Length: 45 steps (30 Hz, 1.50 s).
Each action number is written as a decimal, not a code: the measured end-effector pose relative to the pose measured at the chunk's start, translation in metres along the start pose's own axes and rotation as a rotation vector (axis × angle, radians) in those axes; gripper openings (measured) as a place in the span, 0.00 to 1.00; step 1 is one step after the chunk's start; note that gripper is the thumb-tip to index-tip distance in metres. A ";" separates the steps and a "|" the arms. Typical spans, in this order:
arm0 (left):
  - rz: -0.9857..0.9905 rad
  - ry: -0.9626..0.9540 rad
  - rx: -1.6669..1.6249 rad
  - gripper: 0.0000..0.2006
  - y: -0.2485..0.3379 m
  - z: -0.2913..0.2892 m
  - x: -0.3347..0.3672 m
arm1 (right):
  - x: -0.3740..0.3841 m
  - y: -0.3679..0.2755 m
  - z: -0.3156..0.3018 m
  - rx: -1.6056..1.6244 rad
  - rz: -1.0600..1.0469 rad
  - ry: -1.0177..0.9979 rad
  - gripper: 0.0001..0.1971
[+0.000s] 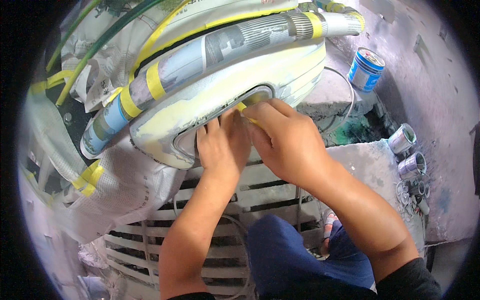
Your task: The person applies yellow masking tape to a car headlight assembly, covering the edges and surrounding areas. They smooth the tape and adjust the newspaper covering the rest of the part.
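A curved vehicle panel (200, 82), patched in pale yellow and grey, spans the upper middle. Its lower side has a long rounded recess with a dark edge (254, 93). My left hand (222, 142) reaches up into that recess, fingers spread and pressed against its upper edge. Beside it, my right hand (287, 137) is closed around yellow masking tape (241, 106), which shows between its fingers at the recess edge. The rest of the tape is hidden by the hand. Above the panel runs a long bar (220, 50) wrapped in printed paper and banded with yellow tape.
Newspaper sheets (125, 185) hang at left, taped on. A slatted grate (200, 255) lies below. At right are a blue can (366, 70) on a concrete ledge, open tins (402, 139), a pile of small parts (412, 192) and a pit (355, 127) with green stains.
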<state>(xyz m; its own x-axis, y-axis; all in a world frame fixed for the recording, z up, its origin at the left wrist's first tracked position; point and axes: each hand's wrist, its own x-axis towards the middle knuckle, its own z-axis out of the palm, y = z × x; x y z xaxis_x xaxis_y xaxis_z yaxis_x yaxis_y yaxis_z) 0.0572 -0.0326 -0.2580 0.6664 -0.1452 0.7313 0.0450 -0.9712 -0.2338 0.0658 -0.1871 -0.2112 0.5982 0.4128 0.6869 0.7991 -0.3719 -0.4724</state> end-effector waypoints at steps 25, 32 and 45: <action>0.253 -0.044 -0.093 0.12 -0.025 -0.028 0.002 | 0.019 -0.012 -0.007 0.645 0.711 -0.217 0.27; 0.255 -0.089 -0.181 0.11 -0.027 -0.029 0.004 | 0.011 -0.014 0.015 0.334 0.559 -0.152 0.30; 0.285 -0.163 0.023 0.20 -0.029 -0.025 0.000 | 0.011 -0.002 0.047 -0.029 0.404 0.065 0.13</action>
<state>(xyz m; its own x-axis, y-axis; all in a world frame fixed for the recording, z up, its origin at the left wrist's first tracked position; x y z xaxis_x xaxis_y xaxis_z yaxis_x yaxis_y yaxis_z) 0.0377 -0.0090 -0.2352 0.7651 -0.3764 0.5224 -0.1450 -0.8913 -0.4297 0.0733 -0.1428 -0.2288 0.8578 0.1760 0.4829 0.4980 -0.5168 -0.6963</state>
